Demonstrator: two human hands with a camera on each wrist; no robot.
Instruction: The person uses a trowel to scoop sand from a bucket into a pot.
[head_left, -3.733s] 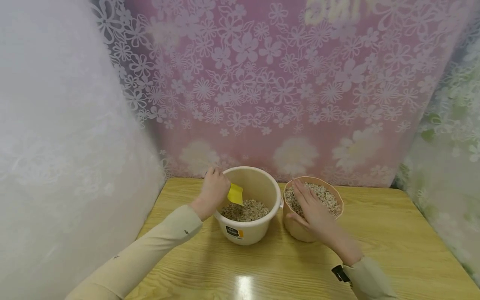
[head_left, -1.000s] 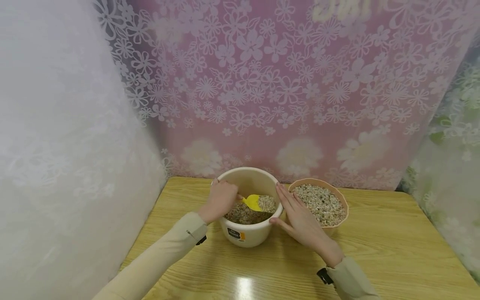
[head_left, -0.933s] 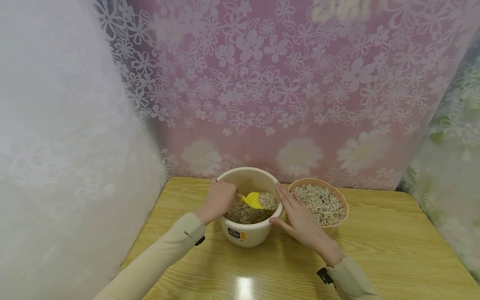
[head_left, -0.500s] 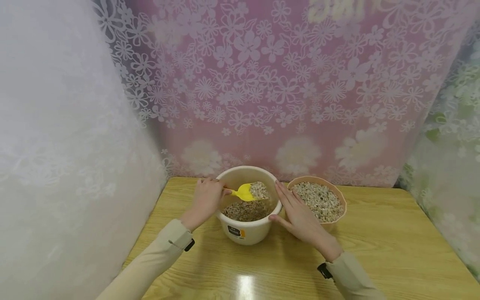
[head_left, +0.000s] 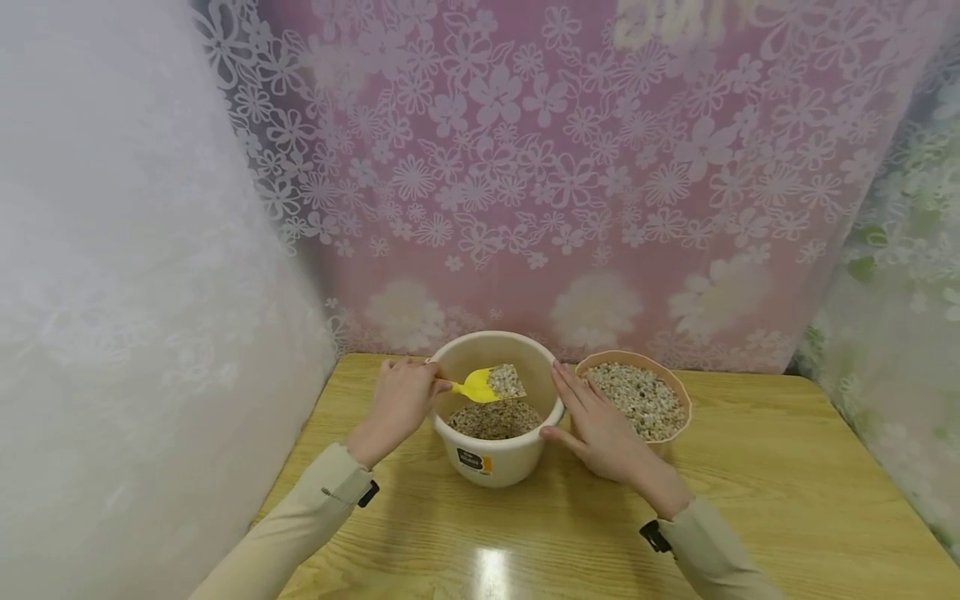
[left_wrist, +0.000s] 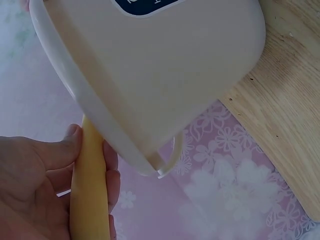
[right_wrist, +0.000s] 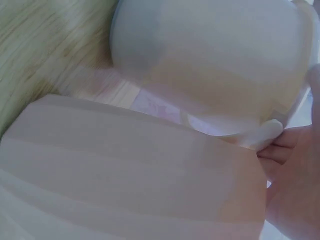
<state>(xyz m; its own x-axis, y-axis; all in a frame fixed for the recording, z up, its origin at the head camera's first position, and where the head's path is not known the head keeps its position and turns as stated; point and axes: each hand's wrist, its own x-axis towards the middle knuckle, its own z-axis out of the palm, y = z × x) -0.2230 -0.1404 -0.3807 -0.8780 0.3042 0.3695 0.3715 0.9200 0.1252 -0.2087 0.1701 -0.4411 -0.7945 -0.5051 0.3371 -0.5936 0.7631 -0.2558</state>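
Observation:
My left hand (head_left: 401,400) grips the handle of a yellow scoop (head_left: 477,385), and its thumb and fingers wrap that handle (left_wrist: 90,185) in the left wrist view. The scoop's blade carries pale mixed grain (head_left: 506,381) and hangs inside the mouth of a cream bucket (head_left: 495,467), above the grain at its bottom (head_left: 495,420). With straight fingers, my right hand (head_left: 603,429) rests at the bucket's right rim, thumb towards the front. That hand sits between the bucket and a peach tub (head_left: 682,400) heaped with similar grain (head_left: 637,398).
Both containers stand near the back edge of a wooden table (head_left: 570,542). A pink flowered cloth (head_left: 525,208) hangs right behind them. White sheeting (head_left: 150,275) closes the left side, and a pale patterned sheet (head_left: 892,333) the right.
Earlier my right hand was over the peach tub; it has since shifted to the bucket's rim. My left hand has lifted the loaded scoop off the bucket's grain and drawn it leftwards.

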